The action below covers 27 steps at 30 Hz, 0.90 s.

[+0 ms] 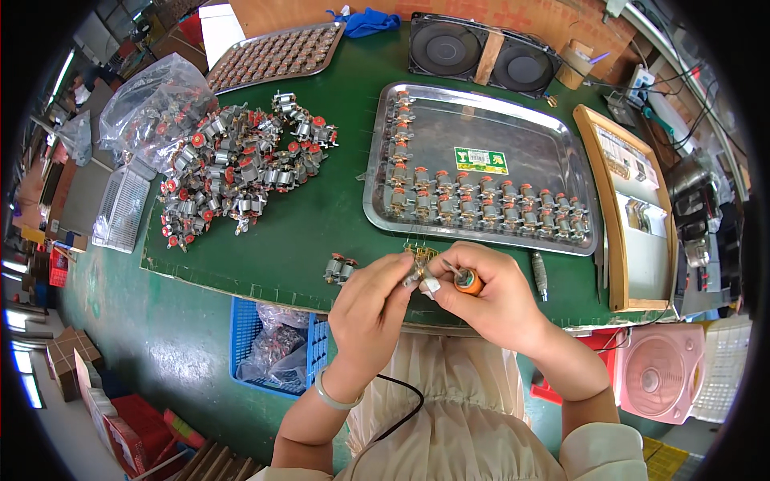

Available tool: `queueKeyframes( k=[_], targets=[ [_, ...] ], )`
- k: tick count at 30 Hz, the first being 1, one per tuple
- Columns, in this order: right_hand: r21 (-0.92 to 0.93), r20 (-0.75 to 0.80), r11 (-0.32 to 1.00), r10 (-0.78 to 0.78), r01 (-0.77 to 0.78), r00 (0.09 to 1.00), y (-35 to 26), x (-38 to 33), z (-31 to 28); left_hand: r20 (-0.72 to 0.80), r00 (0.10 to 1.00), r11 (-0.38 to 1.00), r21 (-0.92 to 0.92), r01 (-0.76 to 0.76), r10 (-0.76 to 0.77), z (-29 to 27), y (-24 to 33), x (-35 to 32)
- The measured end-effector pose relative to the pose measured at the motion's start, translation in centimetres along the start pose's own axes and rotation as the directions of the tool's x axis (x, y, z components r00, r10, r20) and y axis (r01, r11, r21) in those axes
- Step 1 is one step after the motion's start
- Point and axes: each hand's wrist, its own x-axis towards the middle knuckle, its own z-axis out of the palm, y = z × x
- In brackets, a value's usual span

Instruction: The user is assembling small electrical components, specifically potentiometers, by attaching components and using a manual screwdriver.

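My left hand is closed at the table's front edge, its fingertips pinching a small metal motor. Close against the motor lies a yellowish brass-coloured piece, partly behind my fingers. My right hand meets the left one there, curled round a tool with an orange handle and a thin metal shaft. Whether its tip is a screwdriver's I cannot make out. Something white shows at my right fingertips. Two loose small motors rest just left of my left hand.
A heap of red-capped motors covers the table's left, beside a plastic bag. Motors stand in rows in a metal tray; a second full tray lies behind. Two black fans, a wooden-framed box and a blue crate surround.
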Motion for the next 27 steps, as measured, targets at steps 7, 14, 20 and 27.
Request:
queueKeyframes(
  k=[7,14,20,27],
  targets=[
    [-0.391,-0.143,0.921,-0.05,-0.01,0.988,0.4,-2.1,-4.0,0.164,0.875,0.579,-0.692,0.431,-0.456,0.0,0.1,-0.4],
    [-0.569,-0.258,0.807,0.008,-0.158,0.966,2.2,-5.1,-6.0,0.352,0.725,0.302,-0.737,0.604,-0.592,-0.2,0.4,0.4],
    [-0.654,-0.4,0.695,0.016,-0.298,0.916,3.1,-6.0,-7.1,0.34,0.737,0.36,-0.706,0.61,-0.584,0.2,0.5,0.3],
    [-0.645,-0.418,0.681,0.064,-0.346,0.906,4.1,-6.4,-7.1,0.3,0.772,0.44,-0.682,0.584,-0.56,0.3,0.4,0.0]
  ],
)
